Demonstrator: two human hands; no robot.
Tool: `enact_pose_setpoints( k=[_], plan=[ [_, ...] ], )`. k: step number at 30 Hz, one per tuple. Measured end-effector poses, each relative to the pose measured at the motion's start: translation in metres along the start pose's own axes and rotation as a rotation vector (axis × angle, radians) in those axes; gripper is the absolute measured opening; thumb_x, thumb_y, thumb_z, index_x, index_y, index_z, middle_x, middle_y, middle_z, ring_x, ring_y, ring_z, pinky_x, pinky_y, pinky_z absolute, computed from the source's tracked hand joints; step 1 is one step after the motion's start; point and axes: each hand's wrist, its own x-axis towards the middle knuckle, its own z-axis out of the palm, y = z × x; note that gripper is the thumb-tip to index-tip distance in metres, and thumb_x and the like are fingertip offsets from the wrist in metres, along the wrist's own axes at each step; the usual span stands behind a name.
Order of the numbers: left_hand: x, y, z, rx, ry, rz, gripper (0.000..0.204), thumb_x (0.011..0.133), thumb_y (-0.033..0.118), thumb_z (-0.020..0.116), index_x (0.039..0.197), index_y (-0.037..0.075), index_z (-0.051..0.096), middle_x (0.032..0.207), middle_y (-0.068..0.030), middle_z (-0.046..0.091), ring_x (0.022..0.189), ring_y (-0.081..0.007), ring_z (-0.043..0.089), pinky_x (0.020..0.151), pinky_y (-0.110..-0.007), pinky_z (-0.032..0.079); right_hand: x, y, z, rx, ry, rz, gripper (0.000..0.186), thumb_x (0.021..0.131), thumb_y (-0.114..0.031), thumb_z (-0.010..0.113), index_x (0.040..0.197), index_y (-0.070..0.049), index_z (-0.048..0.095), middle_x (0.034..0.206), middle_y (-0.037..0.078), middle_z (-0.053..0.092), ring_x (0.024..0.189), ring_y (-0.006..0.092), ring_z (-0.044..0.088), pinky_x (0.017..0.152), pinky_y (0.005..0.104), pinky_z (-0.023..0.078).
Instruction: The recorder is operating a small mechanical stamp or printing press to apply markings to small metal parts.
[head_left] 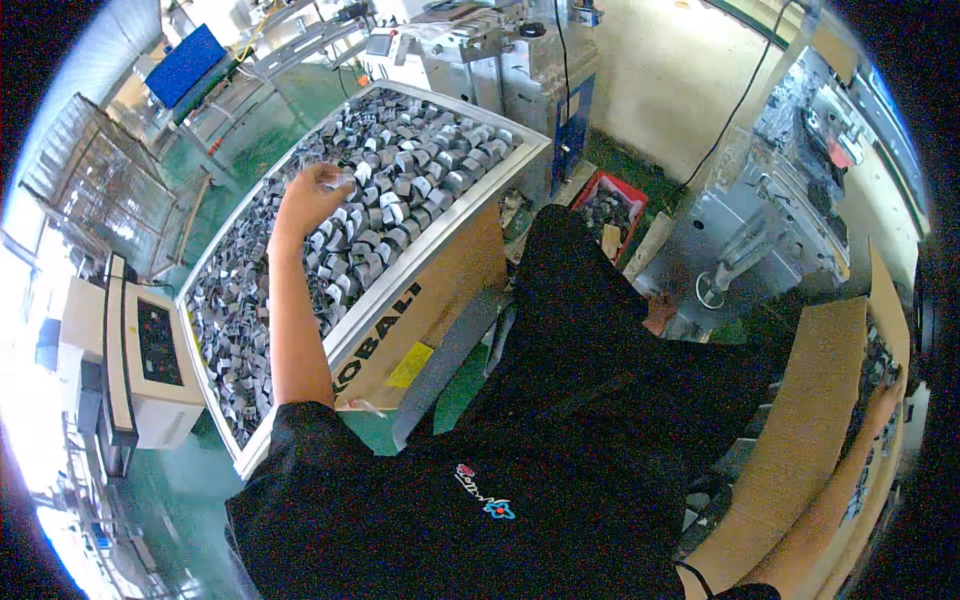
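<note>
From the head camera I have my left hand (315, 198) out over the heap of grey metal pieces (395, 205), palm down, its fingers curled in toward the thumb, with a pale piece showing at their tips. The pieces are short and curved, and they cover the long, tilted-looking counter (530, 148) from end to end inside its raised white rim. My right hand (885, 385) is far off at the other side, reaching into a tall open cardboard box (800, 420), where more metal pieces sit close by the fingers. The small scale on the left and the dim, bent edge of the view on the right mean I cannot tell whether either hand's fingers are clenched on a piece or released.

Between my two arms I see the black shirt (560, 500) with its small coloured print. Just below the counter's near rim stands a brown carton (455, 270) bearing large dark lettering and a yellow label (409, 366). Past it, on the floor, a red crate (638, 192) holds darker bits. A grey machine with a round handwheel (711, 290) stands to the right, between that crate and the tall box. Over on the left, near the counter, is a cream-coloured cabinet (165, 410) with a dark panel, and behind it a wire cage (100, 190).
</note>
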Motion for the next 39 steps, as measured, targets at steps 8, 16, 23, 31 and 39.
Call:
enact_pose_setpoints(
  k=[8, 16, 23, 31, 39],
  plan=[
    [-0.002, -0.035, 0.021, 0.102, -0.033, -0.202, 0.053, 0.076, 0.053, 0.076, 0.103, 0.007, 0.074, 0.098, -0.0115, 0.075, 0.097, -0.03, 0.071, 0.089, -0.041, 0.053, 0.004, 0.012, 0.02, -0.03, -0.106, 0.157, 0.05, 0.101, -0.015, 0.05, 0.149, -0.007, 0.038, 0.148, 0.02, 0.046, 0.135, 0.0391, 0.045, 0.109, 0.0443, 0.038],
    [-0.01, -0.026, 0.027, 0.203, 0.099, -0.146, 0.053, 0.075, 0.051, 0.077, 0.101, 0.005, 0.07, 0.093, -0.013, 0.073, 0.091, -0.0304, 0.071, 0.084, -0.04, 0.054, 0.002, 0.023, 0.025, 0.055, -0.048, 0.007, 0.049, 0.102, -0.019, 0.051, 0.146, -0.003, 0.041, 0.146, 0.022, 0.048, 0.135, 0.0417, 0.044, 0.11, 0.0469, 0.037],
    [-0.011, -0.03, 0.029, 0.29, 0.079, -0.183, 0.053, 0.074, 0.052, 0.076, 0.11, 0.014, 0.073, 0.105, -0.0118, 0.074, 0.105, -0.0349, 0.068, 0.093, -0.045, 0.051, 0.003, 0.016, 0.024, -0.018, -0.067, 0.084, 0.048, 0.104, -0.027, 0.05, 0.142, 0.001, 0.045, 0.143, 0.023, 0.051, 0.132, 0.0403, 0.047, 0.11, 0.0442, 0.038],
    [-0.016, 0.066, 0.015, -0.247, 0.394, -0.01, 0.034, 0.096, 0.036, 0.061, 0.11, 0.007, 0.073, 0.098, -0.0146, 0.074, 0.092, -0.0273, 0.071, 0.08, -0.037, 0.053, 0.05, -0.039, -0.001, 0.155, 0.099, -0.016, 0.048, 0.104, -0.027, 0.053, 0.141, 0.003, 0.047, 0.14, 0.023, 0.054, 0.128, 0.0345, 0.053, 0.106, 0.0395, 0.042],
    [-0.083, 0.312, 0.116, -1.5, -0.878, 0.23, 0.071, 0.101, 0.065, 0.033, 0.134, 0.006, 0.055, 0.125, -0.0124, 0.065, 0.109, -0.0244, 0.06, 0.089, -0.041, 0.05, 0.088, -0.342, -0.092, 0.826, -0.092, -0.124, 0.04, 0.1, -0.016, 0.058, 0.138, -0.003, 0.053, 0.14, 0.015, 0.055, 0.129, 0.0278, 0.052, 0.109, 0.0402, 0.04]
  ],
)
